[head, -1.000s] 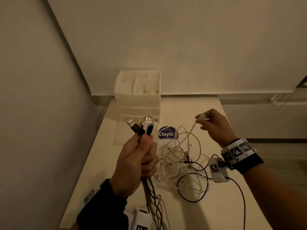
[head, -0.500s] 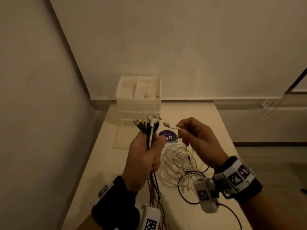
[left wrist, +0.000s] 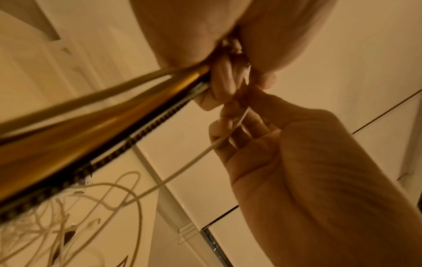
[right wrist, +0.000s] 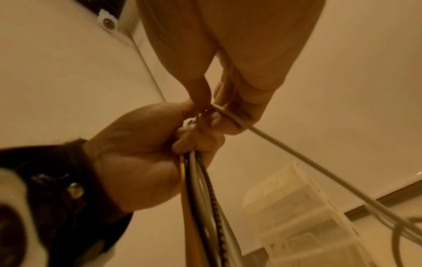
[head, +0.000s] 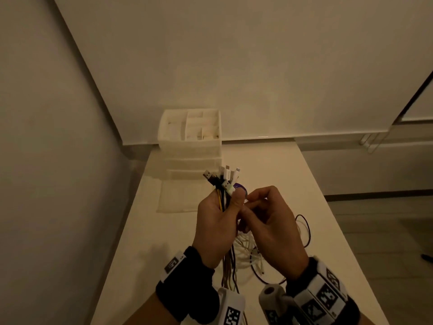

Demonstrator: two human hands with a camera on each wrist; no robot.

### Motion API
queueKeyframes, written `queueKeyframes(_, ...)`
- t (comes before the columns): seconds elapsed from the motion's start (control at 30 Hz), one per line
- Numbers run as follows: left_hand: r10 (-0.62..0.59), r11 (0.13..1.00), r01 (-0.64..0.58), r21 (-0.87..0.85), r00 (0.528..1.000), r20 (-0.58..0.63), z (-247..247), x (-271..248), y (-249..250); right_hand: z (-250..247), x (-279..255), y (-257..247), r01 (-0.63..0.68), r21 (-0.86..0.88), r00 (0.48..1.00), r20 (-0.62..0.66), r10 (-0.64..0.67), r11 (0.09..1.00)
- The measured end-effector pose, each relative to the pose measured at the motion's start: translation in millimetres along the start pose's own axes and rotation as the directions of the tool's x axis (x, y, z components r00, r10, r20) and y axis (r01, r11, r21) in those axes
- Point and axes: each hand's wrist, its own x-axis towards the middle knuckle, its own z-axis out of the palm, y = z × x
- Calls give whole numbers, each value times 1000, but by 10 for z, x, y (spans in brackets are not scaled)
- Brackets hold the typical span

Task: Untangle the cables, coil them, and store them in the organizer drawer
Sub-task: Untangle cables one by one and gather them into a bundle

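Head view: a bundle of cable ends [head: 222, 184] is clenched in the left hand [head: 216, 227] above the table [head: 328, 219] while a white cable [left wrist: 194, 160] is pinched by the right hand [head: 273, 227], apparently being added; coiling is judged next.

Left hand [head: 216, 227] grips cable bundle [head: 223, 184]; right hand [head: 271, 231] touching it, above table [head: 328, 219]
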Motion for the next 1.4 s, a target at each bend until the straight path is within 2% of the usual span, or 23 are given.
queueKeyframes(0.2, -22, 1000, 22, 12, 1000, 18, -74, 30, -28, -48, -29, 77, 19, -124, 997, 79, -10, 992)
queueKeyframes(0.4, 2, 998, -1, 57, 1000, -6, -2, 23, -50, 67, -71, 114, 22, -24, 998, -60, -24, 999)
queueKeyframes(0.6, -11, 993, 15, 116, 999, -38, 38, 82, -103, 51, 22, 158, 35, -112, 999, -34, -39, 993)
queueKeyframes(0.73, 18, 995, -7, 102, 995, -103, -72, 184, -90, -4, 37, 356, 117, -266, 990, 112, -90, 957)
queueKeyframes(0.87, 129, 992, -128, 23, 971, -202, -176, 320, 76, -104, -17, 846, 195, -320, 936, 344, -78, 927)
queueKeyframes(1.0, 129, 984, -150, -92, 970, -206, -284, 316, 216, -169, 125, 1177, 252, -406, 909, 411, -71, 879)
queueKeyframes(1.13, 214, 957, -251, -144, 950, -229, -447, 319, 425, -338, 312, 1547, 308, -552, 891, 454, -31, 775)
queueKeyframes(1.2, 260, 951, -288, -114, 943, -210, -502, 283, 521, -429, 338, 1761, 320, -631, 899, 437, -17, 706)
queueKeyframes(1.27, 282, 952, -298, -78, 945, -166, -518, 233, 547, -460, 357, 1853, 258, -688, 920, 389, 44, 678)
queueKeyframes(1.33, 231, 973, -232, -1, 968, -100, -478, 207, 498, -473, 402, 1834, 207, -678, 937, 345, 57, 705)
queueKeyframes(1.4, 148, 966, -141, 218, 989, -18, -404, 204, 378, -482, 461, 1698, 181, -615, 948, 317, 30, 767)
